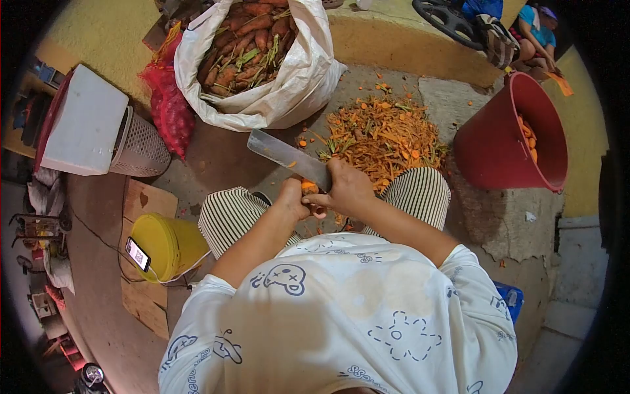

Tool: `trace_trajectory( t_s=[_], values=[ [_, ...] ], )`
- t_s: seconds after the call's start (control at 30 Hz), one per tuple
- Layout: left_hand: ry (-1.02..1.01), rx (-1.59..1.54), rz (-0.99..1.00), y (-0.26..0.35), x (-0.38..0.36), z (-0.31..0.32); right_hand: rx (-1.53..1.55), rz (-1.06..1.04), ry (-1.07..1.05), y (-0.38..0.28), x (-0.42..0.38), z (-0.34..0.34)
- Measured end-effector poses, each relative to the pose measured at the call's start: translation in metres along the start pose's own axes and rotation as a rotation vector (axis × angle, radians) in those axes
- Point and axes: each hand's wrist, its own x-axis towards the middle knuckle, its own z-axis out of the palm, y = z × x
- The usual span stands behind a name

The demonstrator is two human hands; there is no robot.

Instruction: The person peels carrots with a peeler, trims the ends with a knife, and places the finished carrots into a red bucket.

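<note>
A large knife (282, 156) with a wide blade is held in my right hand (350, 188), its blade pointing up and to the left. My left hand (293, 200) is wrapped round an orange carrot (308, 187), whose end shows between the two hands just below the blade. The hands nearly touch, above the gap between my striped knees. Beyond them a heap of orange peelings (387, 138) lies on the floor. At the top, a white sack (308, 72) holds many unpeeled carrots (246, 49).
A red bucket (485, 144) with peeled carrots stands at the right. At the left are a yellow bucket (180, 246) with a phone (138, 255) on it, a plastic basket (141, 148) and a red net bag (169, 115). Another person (538, 36) sits at the upper right.
</note>
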Motion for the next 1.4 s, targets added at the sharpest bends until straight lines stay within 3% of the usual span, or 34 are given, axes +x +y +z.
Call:
trace_trajectory(
  t_s=[0.17, 0.27, 0.4, 0.5, 0.6, 0.7, 0.9, 1.0, 1.2, 1.3, 1.33, 1.4],
  values=[
    [-0.004, -0.034, 0.016, -0.001, -0.003, -0.001, 0.020, -0.015, -0.103, 0.001, 0.000, 0.004],
    [-0.021, -0.176, 0.109, -0.004, -0.002, 0.002, 0.252, 0.012, -0.117, 0.007, 0.000, 0.006],
    [-0.201, -0.240, 0.286, -0.005, 0.012, -0.028, 1.185, 0.238, -0.330, 0.041, 0.009, 0.019],
    [-0.309, -0.299, 0.203, 0.002, 0.004, -0.039, 1.421, 0.475, -0.435, 0.051, 0.008, 0.015],
    [-0.284, -0.097, 0.300, 0.004, -0.003, -0.036, 1.274, 0.362, -0.256, 0.053, 0.006, 0.021],
    [-0.212, -0.040, 0.359, 0.002, -0.004, -0.033, 0.896, 0.153, 0.034, 0.064, 0.013, 0.041],
    [-0.196, 0.013, 0.446, -0.001, -0.007, -0.029, 0.927, 0.269, 0.052, 0.096, 0.028, 0.090],
    [-0.166, 0.032, 0.521, -0.002, -0.006, -0.027, 1.085, 0.368, -0.044, 0.052, 0.013, 0.043],
    [0.051, 0.331, 0.751, -0.011, -0.012, -0.012, 1.268, 0.556, -0.199, 0.049, 0.017, 0.034],
    [0.027, 0.231, 0.630, -0.006, -0.006, -0.016, 1.542, 0.721, -0.382, 0.059, 0.019, 0.028],
    [0.015, 0.136, 0.546, -0.003, -0.007, -0.017, 1.512, 0.761, -0.307, 0.063, 0.019, 0.032],
    [-0.009, -0.051, 0.381, 0.004, -0.012, -0.019, 1.158, 0.519, -0.181, 0.073, 0.020, 0.041]
  ],
)
